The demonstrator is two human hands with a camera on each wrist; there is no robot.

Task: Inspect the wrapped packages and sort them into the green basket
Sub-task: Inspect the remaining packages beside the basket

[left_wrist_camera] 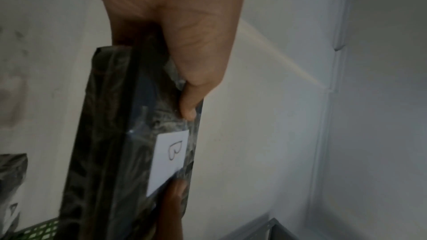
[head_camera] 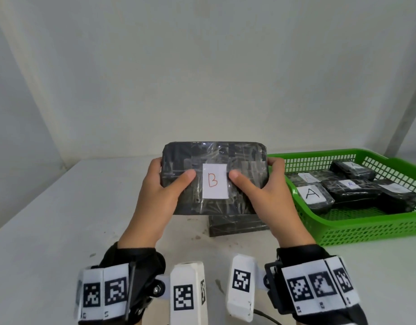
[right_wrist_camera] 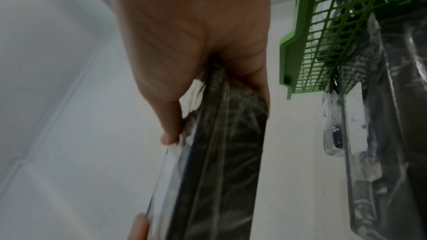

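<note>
A black plastic-wrapped package point(head_camera: 214, 160) with a white label marked "B" point(head_camera: 214, 181) is held up above the table, label facing me. My left hand point(head_camera: 164, 186) grips its left end and my right hand point(head_camera: 263, 186) grips its right end, thumbs on the front beside the label. The wrist views show the package point(left_wrist_camera: 120, 134) point(right_wrist_camera: 226, 152) edge-on between thumb and fingers. A second wrapped package point(head_camera: 237, 225) lies on the table below it. The green basket point(head_camera: 366, 228) at the right holds several wrapped packages labelled "A" point(head_camera: 313, 194).
The white table point(head_camera: 50, 219) stretches to the left and front. A pale wall point(head_camera: 202, 66) stands close behind. The basket's near wall point(right_wrist_camera: 307, 46) is right beside my right hand.
</note>
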